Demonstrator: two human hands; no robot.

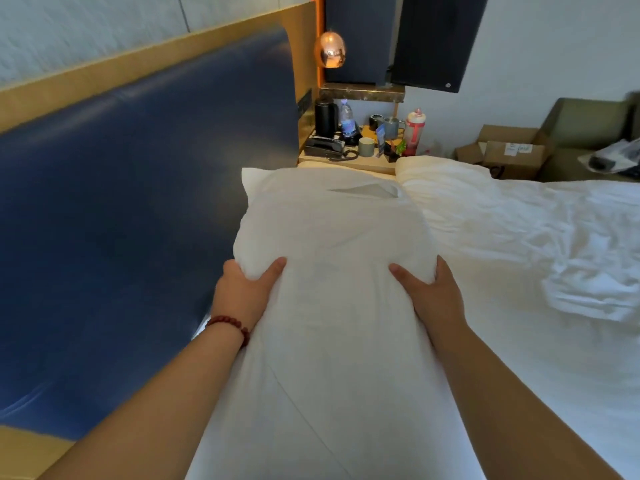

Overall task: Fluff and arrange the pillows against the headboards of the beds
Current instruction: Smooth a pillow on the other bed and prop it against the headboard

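A plump white pillow [329, 220] is held up over the bed, just right of the padded blue headboard [131, 202]. My left hand [247, 289], with a red bead bracelet at the wrist, grips the pillow's left side, thumb on top and fingers tucked behind. My right hand [433, 292] grips its right side the same way. Beneath and in front of the held pillow lies more white bedding or another pillow [329, 393], running toward me; which of the two I cannot tell.
The bed [519, 237] spreads to the right under a rumpled white duvet. A bedside table [349, 161] behind the pillow holds a telephone, kettle, bottles and cups, under a copper hanging lamp [330, 50]. Cardboard boxes [512, 150] stand at the far right.
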